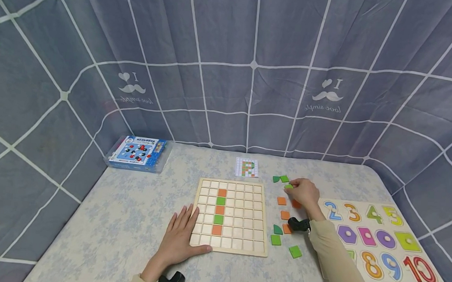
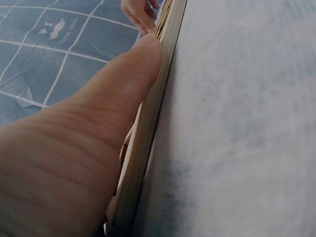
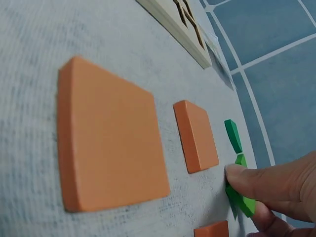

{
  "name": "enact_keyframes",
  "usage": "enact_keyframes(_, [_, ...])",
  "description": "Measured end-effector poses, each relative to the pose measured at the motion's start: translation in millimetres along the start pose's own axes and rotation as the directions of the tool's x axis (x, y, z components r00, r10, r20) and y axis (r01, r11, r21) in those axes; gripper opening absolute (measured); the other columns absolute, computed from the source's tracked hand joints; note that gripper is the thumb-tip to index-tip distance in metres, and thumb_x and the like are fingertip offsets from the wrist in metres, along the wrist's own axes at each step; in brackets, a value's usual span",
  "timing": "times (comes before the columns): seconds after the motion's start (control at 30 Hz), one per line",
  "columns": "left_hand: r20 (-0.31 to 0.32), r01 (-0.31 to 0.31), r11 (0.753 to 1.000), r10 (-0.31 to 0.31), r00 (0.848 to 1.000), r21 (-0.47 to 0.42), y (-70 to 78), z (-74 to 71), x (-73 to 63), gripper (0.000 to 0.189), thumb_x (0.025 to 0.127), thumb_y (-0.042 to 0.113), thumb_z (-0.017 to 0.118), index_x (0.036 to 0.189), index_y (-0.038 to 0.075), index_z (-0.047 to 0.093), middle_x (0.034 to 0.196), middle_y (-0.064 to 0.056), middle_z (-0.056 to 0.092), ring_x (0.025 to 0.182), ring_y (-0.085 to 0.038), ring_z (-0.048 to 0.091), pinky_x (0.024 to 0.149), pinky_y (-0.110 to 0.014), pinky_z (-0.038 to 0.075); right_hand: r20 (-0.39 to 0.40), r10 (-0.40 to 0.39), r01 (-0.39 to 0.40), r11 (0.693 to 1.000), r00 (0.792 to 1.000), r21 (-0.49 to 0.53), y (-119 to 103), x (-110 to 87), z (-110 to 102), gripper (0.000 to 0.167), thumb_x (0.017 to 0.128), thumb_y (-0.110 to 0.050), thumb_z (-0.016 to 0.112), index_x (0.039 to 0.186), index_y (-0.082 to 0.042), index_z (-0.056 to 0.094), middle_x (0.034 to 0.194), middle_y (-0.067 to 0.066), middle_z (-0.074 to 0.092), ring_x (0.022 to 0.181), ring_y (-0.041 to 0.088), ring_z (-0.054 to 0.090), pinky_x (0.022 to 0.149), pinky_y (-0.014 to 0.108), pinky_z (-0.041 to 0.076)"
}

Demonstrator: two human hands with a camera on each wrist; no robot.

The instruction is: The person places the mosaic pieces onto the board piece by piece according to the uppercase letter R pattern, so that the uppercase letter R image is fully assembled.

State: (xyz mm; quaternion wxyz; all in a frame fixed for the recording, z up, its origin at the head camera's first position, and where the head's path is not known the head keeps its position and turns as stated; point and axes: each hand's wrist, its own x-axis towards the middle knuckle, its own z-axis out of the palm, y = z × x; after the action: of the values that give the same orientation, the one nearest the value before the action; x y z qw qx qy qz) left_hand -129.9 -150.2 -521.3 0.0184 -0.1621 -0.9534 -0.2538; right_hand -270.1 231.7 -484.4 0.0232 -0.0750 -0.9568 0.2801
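A wooden grid board lies on the table, with orange and green square tiles alternating down one column on its left side. My left hand rests at the board's lower left corner, fingers straight along the left edge and thumb along the near edge. To the right of the board, my right hand pinches a green square tile between thumb and fingers, tilted up. Around it lie loose orange square tiles, other green squares and dark green quarter-round pieces.
A small card with a coloured grid pattern lies behind the board. On the right, partly under my right forearm, is a number puzzle board. A blue boxed set sits at the back left. Grid-patterned curtains enclose the table.
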Motion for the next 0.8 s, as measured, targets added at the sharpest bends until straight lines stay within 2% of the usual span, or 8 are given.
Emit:
enact_keyframes(0.27, [0.01,0.008,1.0,-0.008,1.0,0.002,1.1,-1.3,-0.1,0.111,0.072,0.071,0.064,0.15,0.003,0.025,0.154,-0.02,0.018,0.142,-0.036,0.009,0.11,-0.054,0.005,-0.019,-0.071,0.072,0.996,0.997,0.058,-2,-4.0,1,0.023,0.081,-0.019,0.075,0.1,-0.008,0.072,0.087,0.008,0.066,0.066,0.022,0.058,0.052,0.033,0.042])
enact_keyframes(0.47, [0.008,0.01,1.0,-0.01,1.0,-0.002,0.9,-2.3,-1.9,0.111,0.072,0.07,0.064,0.15,0.002,0.025,0.154,-0.02,0.019,0.141,-0.036,0.009,0.11,-0.054,0.005,-0.037,-0.152,0.155,0.98,0.988,0.122,-21,-21.8,8,0.02,0.08,-0.021,0.077,0.093,-0.006,0.07,0.081,0.004,0.067,0.059,0.017,0.058,0.051,0.033,0.044])
enact_keyframes(0.63, [0.008,0.015,1.0,-0.015,1.0,-0.001,0.4,-2.7,-1.7,0.111,0.072,0.071,0.064,0.15,0.003,0.025,0.154,-0.019,0.018,0.142,-0.036,0.009,0.11,-0.054,0.005,-0.034,-0.27,0.272,0.945,0.962,0.183,-49,-45.4,22,0.018,0.077,-0.024,0.08,0.083,-0.011,0.068,0.074,-0.003,0.063,0.057,0.013,0.053,0.05,0.031,0.041])
enact_keyframes(0.8, [0.019,0.014,1.0,-0.014,1.0,-0.002,0.5,-2.3,-0.2,0.111,0.072,0.072,0.063,0.15,0.003,0.024,0.154,-0.019,0.018,0.142,-0.035,0.008,0.111,-0.054,0.005,0.009,-0.371,0.356,0.897,0.929,0.261,-74,-70.6,36,0.018,0.075,-0.023,0.082,0.075,-0.017,0.065,0.068,-0.01,0.059,0.054,0.011,0.047,0.048,0.028,0.037])
